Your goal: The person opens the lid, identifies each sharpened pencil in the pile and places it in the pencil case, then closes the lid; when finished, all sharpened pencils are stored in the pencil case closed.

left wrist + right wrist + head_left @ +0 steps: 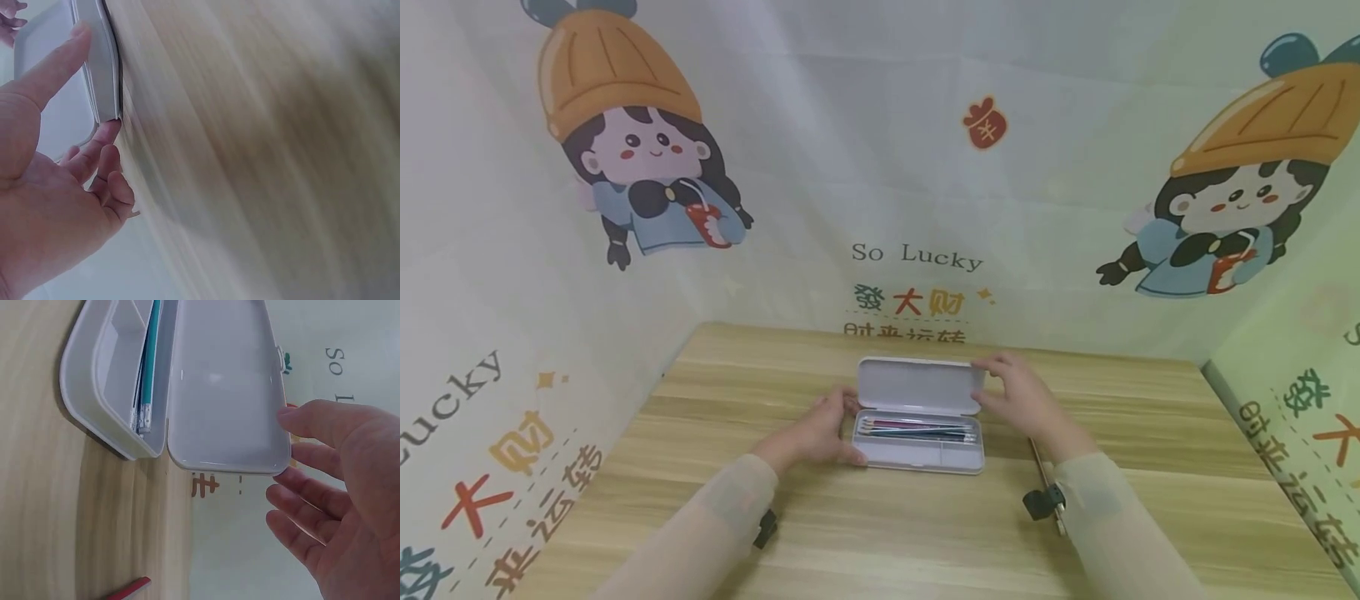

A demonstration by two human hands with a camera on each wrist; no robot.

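Two hands on one case [919, 440]: it sits mid-worktop [775, 533], long axis running left-right across my view, lid [920, 386] hinged up along the far edge and standing roughly upright. Left hand [820, 433] is at the case's left end; the left wrist view shows thumb on the tray's upper side and a curled finger at its corner, so I read that grip as a light pinch on the base. Right hand [1017, 392] is at the lid's right end, fingers spread and fairly straight, tips at the lid's top edge, touching or just off it, no wrap. Pencils [917, 428] lie inside, parallel to the long axis, in the far compartment next to the hinge. The lid lies left of the right hand, which is the nearer one to it; left only steadies the base. A red-tipped item [128, 589] lies on the worktop near my right wrist, unclear what.
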